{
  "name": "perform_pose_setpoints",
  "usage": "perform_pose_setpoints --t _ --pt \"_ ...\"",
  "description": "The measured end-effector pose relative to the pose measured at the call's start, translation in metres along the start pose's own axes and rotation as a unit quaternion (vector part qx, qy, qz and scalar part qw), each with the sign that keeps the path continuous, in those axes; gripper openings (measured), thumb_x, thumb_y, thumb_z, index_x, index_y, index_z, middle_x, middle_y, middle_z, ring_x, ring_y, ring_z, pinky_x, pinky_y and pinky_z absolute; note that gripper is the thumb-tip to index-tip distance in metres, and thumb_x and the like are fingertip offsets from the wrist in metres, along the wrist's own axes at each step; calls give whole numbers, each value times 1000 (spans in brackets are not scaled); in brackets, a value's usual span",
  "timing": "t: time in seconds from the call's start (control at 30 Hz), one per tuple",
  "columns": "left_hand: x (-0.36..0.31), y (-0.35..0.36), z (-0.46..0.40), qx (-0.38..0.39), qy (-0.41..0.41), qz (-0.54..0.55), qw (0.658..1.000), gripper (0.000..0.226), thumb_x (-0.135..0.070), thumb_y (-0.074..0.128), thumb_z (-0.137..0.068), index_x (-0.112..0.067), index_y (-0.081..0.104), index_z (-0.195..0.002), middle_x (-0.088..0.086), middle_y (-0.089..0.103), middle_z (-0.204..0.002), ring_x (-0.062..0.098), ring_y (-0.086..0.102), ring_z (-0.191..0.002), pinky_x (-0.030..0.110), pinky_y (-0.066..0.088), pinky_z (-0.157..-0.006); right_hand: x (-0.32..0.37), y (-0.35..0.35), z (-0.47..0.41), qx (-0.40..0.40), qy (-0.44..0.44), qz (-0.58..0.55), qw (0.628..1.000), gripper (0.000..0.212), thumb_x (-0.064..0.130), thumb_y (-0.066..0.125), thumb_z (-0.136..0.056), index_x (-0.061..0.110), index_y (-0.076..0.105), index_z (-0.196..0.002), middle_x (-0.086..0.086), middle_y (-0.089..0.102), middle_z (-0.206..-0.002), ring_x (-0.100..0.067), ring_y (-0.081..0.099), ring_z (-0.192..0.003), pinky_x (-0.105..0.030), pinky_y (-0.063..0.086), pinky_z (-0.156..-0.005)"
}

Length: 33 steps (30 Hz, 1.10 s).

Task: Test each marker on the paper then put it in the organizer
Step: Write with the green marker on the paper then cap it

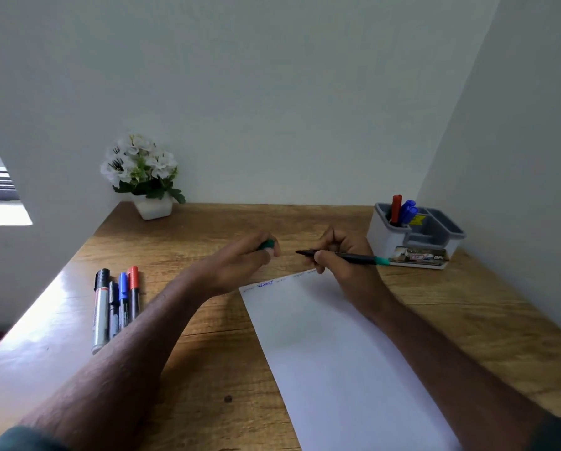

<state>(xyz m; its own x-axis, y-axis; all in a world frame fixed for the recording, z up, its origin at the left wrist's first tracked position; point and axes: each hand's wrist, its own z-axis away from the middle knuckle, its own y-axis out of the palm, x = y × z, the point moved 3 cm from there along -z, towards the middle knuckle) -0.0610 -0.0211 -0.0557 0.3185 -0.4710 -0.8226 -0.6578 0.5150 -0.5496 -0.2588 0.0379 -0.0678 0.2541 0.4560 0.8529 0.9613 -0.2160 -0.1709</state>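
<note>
My right hand grips an uncapped green marker, tip pointing left, just above the top edge of the white paper. My left hand is closed on its green cap, a short gap left of the tip. Small scribbles, one blue, run along the paper's top edge. Several capped markers lie side by side on the table at left: black, dark, blue, red. The grey and white organizer stands at the back right with a red marker and blue markers upright in its rear left compartment.
A white pot of white flowers sits at the table's back left corner. White walls close in behind and on the right. The wooden table has a left edge running diagonally beside the markers.
</note>
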Motion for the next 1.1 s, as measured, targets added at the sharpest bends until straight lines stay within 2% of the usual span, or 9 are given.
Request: perform_pose_setpoints --t 0.07,0.13,0.23,0.37,0.5,0.7,0.8,0.9,1.1 --pt "1 -1 -2 0 24 -47 999 19 -16 45 -105 -16 63 -107 -9 55 -80 5 49 -73 26 41 -69 -1 -2 0 6 11 -48 999 8 -3 59 -82 -8 59 -76 -17 66 -62 -11 58 -53 -22 48 -58" --pt "1 1 -4 -3 49 -110 993 18 -17 50 -103 -23 65 -112 -12 59 -82 3 53 -74 18 42 -67 -2 -4 1 12 13 -78 997 13 -2 62 -83 4 64 -72 -14 67 -63 -14 52 -50 -21 45 -55" --pt "2 4 -6 -24 53 -88 994 23 -13 62 -96 -23 65 -116 -7 66 -81 3 62 -74 14 47 -66 -1 -5 1 19 16 -98 995 22 -1 63 -83 15 67 -68 -10 68 -63 -13 52 -51 -21 45 -55" --pt "4 1 -9 -51 72 -60 994 12 -6 70 -89 -16 70 -95 -3 71 -78 8 69 -72 20 52 -65 -1 -4 2 21 22 -93 995 12 0 63 -83 3 63 -72 -9 68 -63 -15 51 -52 -23 43 -54" --pt "1 3 -9 -52 106 -95 988 7 -10 70 -90 -15 71 -95 -10 69 -79 3 64 -73 13 46 -64 -1 -3 3 30 22 -68 997 12 0 62 -83 -9 59 -76 -8 69 -64 -20 52 -55 -24 44 -54" --pt "-4 8 -8 -32 133 -96 986 9 -13 70 -91 -18 74 -97 -15 67 -82 3 61 -76 15 44 -65 6 4 7 66 26 -34 997 12 -2 67 -83 6 68 -75 -13 70 -70 -11 56 -59 -23 45 -56" --pt "-8 11 -8 -21 147 -69 987 10 -11 71 -90 -15 75 -99 -7 72 -86 12 68 -81 28 56 -70 7 7 7 98 36 -54 993 10 -1 71 -85 4 64 -80 -16 70 -73 -16 57 -58 -25 46 -55" --pt "-9 11 -7 -29 141 -36 989 9 -9 73 -89 -10 76 -97 1 74 -84 17 71 -77 39 60 -71 4 7 6 93 50 -69 992 16 -4 72 -87 1 60 -79 -13 69 -67 -17 60 -54 -24 46 -50" --pt "-14 16 -7 -51 123 7 991 5 -6 73 -87 -5 76 -91 6 74 -76 15 67 -65 31 56 -64 4 5 5 84 70 -87 990 13 -1 74 -86 0 64 -78 -15 68 -66 -22 59 -56 -24 45 -47"
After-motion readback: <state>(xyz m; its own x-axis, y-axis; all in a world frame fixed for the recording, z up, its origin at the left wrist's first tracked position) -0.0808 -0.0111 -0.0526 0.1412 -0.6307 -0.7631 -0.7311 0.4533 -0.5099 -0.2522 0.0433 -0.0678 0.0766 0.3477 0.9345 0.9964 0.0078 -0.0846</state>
